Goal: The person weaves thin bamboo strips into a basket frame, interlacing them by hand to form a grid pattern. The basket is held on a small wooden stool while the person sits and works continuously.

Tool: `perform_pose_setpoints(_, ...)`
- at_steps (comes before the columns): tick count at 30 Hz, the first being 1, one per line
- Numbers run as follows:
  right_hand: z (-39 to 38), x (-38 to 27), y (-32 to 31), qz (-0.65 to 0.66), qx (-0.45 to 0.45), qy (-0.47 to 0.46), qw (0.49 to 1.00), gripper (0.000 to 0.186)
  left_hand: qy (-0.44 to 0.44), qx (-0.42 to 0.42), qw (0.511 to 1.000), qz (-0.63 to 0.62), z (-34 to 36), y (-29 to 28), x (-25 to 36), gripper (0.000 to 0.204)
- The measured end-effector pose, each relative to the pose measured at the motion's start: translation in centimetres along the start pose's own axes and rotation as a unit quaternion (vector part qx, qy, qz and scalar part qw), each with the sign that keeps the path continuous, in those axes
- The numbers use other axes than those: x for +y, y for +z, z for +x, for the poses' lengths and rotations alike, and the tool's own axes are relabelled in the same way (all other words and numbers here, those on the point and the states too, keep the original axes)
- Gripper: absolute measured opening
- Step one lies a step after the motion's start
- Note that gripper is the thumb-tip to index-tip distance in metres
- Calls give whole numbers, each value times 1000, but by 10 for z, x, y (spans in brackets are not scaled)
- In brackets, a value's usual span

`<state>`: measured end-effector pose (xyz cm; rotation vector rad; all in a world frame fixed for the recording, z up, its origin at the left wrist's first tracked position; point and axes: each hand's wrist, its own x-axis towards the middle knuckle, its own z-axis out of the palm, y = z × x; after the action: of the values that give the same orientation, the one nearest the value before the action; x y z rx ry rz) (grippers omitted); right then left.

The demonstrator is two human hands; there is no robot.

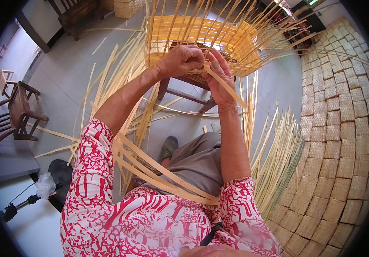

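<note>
A partly woven bamboo basket (240, 36) rests on a dark wooden stool (186, 97) in front of me, its long upright strips fanning out at the top. At its near side both my hands meet around a flat pale bamboo strip (227, 88). My left hand (184, 59) is curled closed, with the fingertips pinching one end of the strip. The strip slants down to the right across my right hand (219, 79), whose thumb presses on it while the other fingers point up. The basket's near wall is partly hidden behind my hands.
Loose bamboo strips lie on the floor to the left (107, 85), and a thick bundle of strips (278, 158) lies to the right. Several strips (163, 171) cross my lap. Stacked woven blocks (334, 128) fill the right side. A wooden chair (24, 111) stands at left.
</note>
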<state>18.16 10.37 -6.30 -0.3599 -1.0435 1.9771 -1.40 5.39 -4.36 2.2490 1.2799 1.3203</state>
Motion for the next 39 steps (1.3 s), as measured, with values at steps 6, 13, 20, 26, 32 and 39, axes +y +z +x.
perform_pose_setpoints(6, 6, 1, 4, -223, 7, -114, 968, 19, -19, -11, 999, -30, 4, 5, -6, 11)
perform_pose_setpoints(13, 6, 20, 21, -213, 130, -188, 950, 13, -51, 22, 998, -23, 4, 5, -8, 6)
perform_pose_setpoints(20, 5, 22, 29, -35, 227, -98, 968, 16, -152, 143, 977, -40, 12, 21, -5, 9)
perform_pose_setpoints(26, 3, 22, 25, -45, 170, -57, 983, 21, -95, 149, 968, 177, 11, 32, -1, 6)
perform_pose_setpoints(32, -4, 9, -10, -12, 275, 69, 959, 21, -112, 64, 947, 296, 17, 36, 4, 20)
perform_pose_setpoints(39, 5, 6, -45, 81, 309, 34, 947, 14, -120, 70, 958, 252, -3, 18, 15, 18)
